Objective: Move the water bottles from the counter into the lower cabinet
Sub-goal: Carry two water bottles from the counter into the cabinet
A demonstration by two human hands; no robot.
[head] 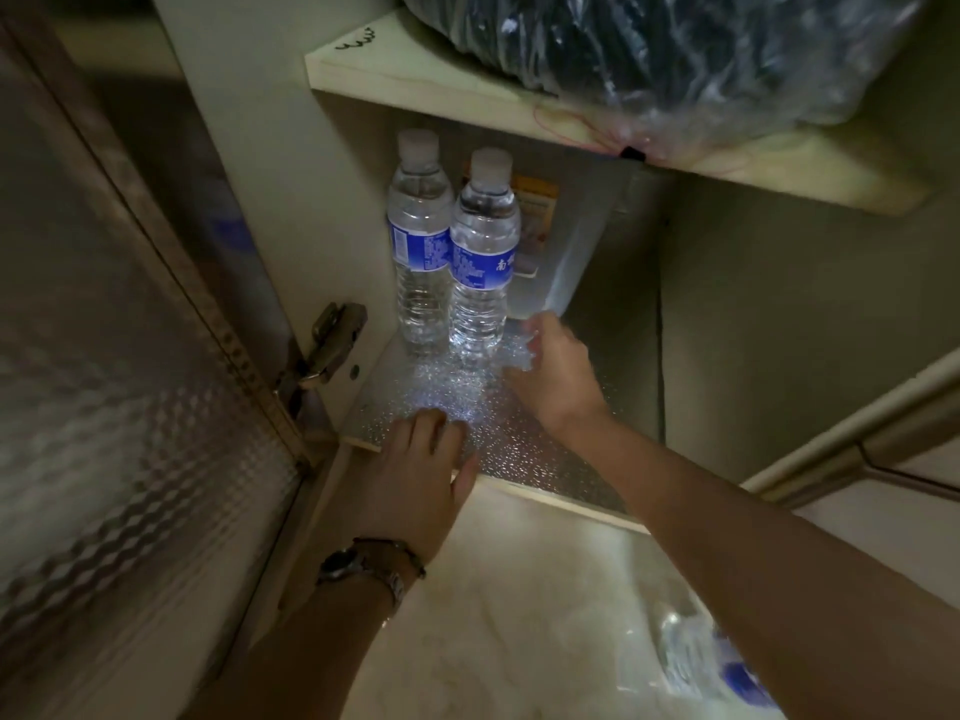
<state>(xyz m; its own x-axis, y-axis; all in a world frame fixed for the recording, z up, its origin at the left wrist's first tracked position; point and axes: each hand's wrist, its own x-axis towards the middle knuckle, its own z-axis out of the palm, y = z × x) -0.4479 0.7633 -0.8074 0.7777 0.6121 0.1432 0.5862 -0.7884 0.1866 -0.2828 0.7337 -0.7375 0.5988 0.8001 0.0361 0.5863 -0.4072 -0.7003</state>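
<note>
Nearest the lens, two bare forearms reach forward over a pale marbled floor, the left one wearing a dark-faced wristwatch on a metal band. At far left stands the open cabinet door with patterned frosted glass, hung on a metal hinge. The left hand lies flat, palm down, on the front edge of the silver embossed shelf liner covering the lower cabinet floor; its fingers are spread and hold nothing. Further in, against the left wall, two clear plastic water bottles with blue labels stand upright and touching: the rear bottle and the front bottle. The right hand is just beside the base of the front bottle, fingers loosely curled and open; nothing appears to be gripped, though glare on the liner blurs the fingertips. Behind the bottles leans an orange-and-white packet, partly hidden. Overhead, a pale wooden shelf carries a clear plastic bag of dark contents. At lower right, a blurred clear item with blue marking lies on the floor; it cannot be identified. Assessment: two bottles are stowed. The bench is out of view, so the remaining count cannot be confirmed.
</note>
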